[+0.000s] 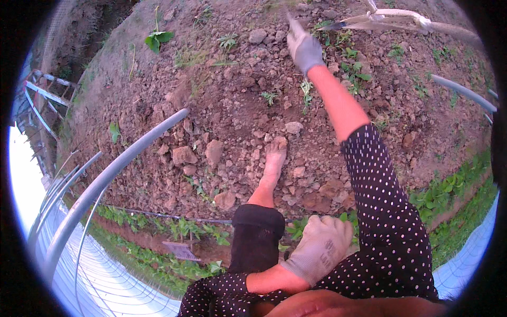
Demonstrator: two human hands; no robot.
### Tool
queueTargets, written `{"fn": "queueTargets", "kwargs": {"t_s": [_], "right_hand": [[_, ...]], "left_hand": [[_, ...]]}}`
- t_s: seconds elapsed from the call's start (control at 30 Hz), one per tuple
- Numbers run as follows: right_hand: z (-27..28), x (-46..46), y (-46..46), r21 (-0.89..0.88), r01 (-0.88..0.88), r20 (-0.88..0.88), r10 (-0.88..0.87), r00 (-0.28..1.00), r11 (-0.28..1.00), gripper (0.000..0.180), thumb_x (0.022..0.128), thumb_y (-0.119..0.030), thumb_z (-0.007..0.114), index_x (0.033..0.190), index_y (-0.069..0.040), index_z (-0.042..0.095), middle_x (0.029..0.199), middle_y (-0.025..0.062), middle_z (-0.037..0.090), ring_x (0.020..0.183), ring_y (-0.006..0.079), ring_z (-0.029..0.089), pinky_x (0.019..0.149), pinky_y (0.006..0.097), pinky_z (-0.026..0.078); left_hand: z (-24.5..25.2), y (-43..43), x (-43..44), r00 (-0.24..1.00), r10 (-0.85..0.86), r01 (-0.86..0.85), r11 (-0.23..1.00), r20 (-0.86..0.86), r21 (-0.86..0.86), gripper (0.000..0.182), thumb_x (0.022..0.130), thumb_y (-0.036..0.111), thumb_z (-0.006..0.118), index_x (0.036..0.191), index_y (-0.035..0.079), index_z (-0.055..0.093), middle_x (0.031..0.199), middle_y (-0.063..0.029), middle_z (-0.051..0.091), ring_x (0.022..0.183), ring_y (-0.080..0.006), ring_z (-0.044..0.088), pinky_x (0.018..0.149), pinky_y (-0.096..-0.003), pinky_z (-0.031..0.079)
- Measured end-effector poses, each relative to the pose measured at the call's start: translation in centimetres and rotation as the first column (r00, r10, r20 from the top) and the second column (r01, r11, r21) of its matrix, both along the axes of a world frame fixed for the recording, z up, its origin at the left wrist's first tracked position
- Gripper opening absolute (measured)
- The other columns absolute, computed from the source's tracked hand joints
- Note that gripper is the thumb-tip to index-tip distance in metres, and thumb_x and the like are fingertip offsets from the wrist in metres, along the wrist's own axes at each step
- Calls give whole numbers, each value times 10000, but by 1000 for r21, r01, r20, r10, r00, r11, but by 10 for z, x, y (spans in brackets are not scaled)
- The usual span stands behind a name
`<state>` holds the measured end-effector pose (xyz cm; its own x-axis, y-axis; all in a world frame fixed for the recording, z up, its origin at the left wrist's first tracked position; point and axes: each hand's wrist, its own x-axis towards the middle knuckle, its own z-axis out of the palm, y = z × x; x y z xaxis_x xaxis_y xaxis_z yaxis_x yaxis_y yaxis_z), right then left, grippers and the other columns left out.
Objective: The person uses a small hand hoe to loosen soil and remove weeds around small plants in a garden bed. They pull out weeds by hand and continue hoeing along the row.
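My right hand (304,49), in a light knitted work glove, reaches out over the cloddy soil (237,83). It is blurred, and whether it holds anything cannot be told. Low green weeds (354,73) grow just to its right, and a limp weed (306,93) lies below it. My left hand (323,245), gloved too, rests with bent fingers near my body at the bottom; its palm is hidden. Between the hands, my bare foot (275,158) stands on the clods. A broad-leaved green plant (158,39) lies at the upper left.
A grey curved pipe (130,152) rises at the left, and another (463,90) at the right. A knotted pale cord or cloth strip (396,18) crosses the upper right. Leafy crop rows (186,230) run behind a dark thin hose (170,216). A metal frame (49,93) stands far left.
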<state>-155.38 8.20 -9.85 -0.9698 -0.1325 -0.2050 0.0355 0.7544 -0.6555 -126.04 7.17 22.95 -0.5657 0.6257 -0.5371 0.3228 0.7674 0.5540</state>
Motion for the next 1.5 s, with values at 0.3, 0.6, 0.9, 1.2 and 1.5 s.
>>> {"fn": "queueTargets", "kwargs": {"t_s": [0.3,0.6,0.9,1.2,1.5], "right_hand": [[-49,-7,0,2,-36,164,35,986,999,577,1011,-328,596,1576,-334,477,1197,231,733,1062,424,724,947,492,565],[-40,-16,19,136,-24,-72,34,997,990,603,1011,-318,599,1594,-347,449,1041,249,746,938,457,728,835,560,575],[-30,53,30,210,-136,94,119,988,968,578,1021,-259,599,1584,-301,473,1068,286,714,953,449,720,857,502,566],[-7,29,28,-6,-51,-67,50,996,999,556,1010,-303,585,1557,-244,506,1139,215,751,1011,444,725,907,542,567],[-56,-1,21,232,-77,-37,87,996,970,567,1018,-288,589,1573,-314,474,942,268,727,854,468,715,782,553,573]], "left_hand": [[-1,-12,3,999,31,-31,999,-33,18,307,891,241,652,1163,101,685,858,1,597,800,-178,616,652,-343,467],[-2,-12,5,999,29,-29,1000,-37,-2,284,886,233,650,1137,100,671,852,-1,581,788,-176,607,651,-345,460],[1,-9,-4,998,62,-62,998,-15,11,280,883,228,645,1131,100,665,861,-6,598,789,-180,620,657,-344,457],[-1,-13,5,996,88,-87,996,-20,17,306,877,230,644,1156,105,663,872,6,604,797,-174,624,677,-339,464],[1,-19,0,995,97,-97,995,34,-24,363,869,232,648,1210,109,663,897,3,619,836,-172,643,682,-352,475]]}}
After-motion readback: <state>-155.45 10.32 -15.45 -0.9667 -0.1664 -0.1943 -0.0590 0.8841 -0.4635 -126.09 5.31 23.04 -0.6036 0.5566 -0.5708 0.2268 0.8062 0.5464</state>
